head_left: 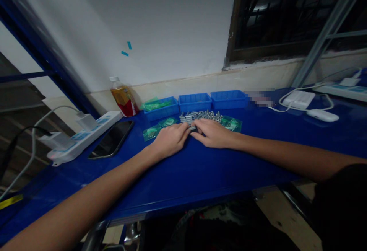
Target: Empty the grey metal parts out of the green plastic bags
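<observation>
Over the front of a heap of small silvery metal cylinders, my two hands nearly meet. A short metal cylinder lies between their fingertips. My left hand is closed, fingers together, at the cylinder's left end. From the right, my right hand pinches toward the same piece, thumb below and fingers above. The fingers partly hide the piece and the heap's front. Beside my left hand lie green plastic packets with small contents I cannot make out. Another green packet lies just behind my right wrist.
Three blue bins line the wall: the left bin holds green packets, beside a middle bin and a right bin. Leftward are a drink bottle, phone and power strip. White chargers sit right on the blue table.
</observation>
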A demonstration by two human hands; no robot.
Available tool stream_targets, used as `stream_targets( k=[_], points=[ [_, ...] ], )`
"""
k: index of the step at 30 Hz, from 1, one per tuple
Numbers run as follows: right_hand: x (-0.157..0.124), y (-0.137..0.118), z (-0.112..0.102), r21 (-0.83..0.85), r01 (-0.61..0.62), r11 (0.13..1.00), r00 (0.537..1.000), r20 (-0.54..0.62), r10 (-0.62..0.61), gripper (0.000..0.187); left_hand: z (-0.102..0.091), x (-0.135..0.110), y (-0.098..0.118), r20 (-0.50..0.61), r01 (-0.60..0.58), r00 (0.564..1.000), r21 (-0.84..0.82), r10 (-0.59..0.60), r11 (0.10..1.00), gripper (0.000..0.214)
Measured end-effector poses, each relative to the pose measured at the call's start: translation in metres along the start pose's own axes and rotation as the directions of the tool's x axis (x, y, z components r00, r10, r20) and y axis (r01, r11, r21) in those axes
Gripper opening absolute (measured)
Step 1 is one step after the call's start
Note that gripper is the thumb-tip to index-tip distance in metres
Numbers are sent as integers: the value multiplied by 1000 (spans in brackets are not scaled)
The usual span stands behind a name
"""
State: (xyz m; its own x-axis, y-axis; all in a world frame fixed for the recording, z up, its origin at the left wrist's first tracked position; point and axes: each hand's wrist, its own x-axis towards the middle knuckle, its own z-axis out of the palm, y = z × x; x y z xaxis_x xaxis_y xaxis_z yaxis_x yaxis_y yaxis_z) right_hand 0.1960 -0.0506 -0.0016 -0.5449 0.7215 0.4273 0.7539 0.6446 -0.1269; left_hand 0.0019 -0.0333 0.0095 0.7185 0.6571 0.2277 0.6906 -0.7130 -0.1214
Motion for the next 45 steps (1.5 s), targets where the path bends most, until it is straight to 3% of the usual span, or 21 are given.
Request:
stream_targets(
  k=[4,13,20,25,34,40,45],
  points=[
    [0,0,-1,-4,19,1000,1000,-12,-19,15,0,1,-1,-14,-7,1000,5,7,1000,33],
    [3,2,1,-30,9,999,1000,-5,-9,27,-1,-2,1,-91,-20,996,-141,7,990,25],
    [1,1,0,102,-16,995,997,-78,24,21,2,-1,0,-77,25,997,-86,-32,996,26],
    [0,4,2,113,39,993,992,-122,-25,18,2,0,0,-58,51,997,-40,-53,998,28],
    [0,4,2,53,47,997,994,-98,-42,15,0,-1,1,-68,75,995,-37,-78,996,29],
    [2,3,2,3,42,999,997,-67,-41,24,1,-2,2,-144,34,988,-120,-51,992,26],
    [2,4,2,30,51,998,997,-64,-49,24,1,-2,2,-121,34,992,-60,-41,998,26]
  ],
)
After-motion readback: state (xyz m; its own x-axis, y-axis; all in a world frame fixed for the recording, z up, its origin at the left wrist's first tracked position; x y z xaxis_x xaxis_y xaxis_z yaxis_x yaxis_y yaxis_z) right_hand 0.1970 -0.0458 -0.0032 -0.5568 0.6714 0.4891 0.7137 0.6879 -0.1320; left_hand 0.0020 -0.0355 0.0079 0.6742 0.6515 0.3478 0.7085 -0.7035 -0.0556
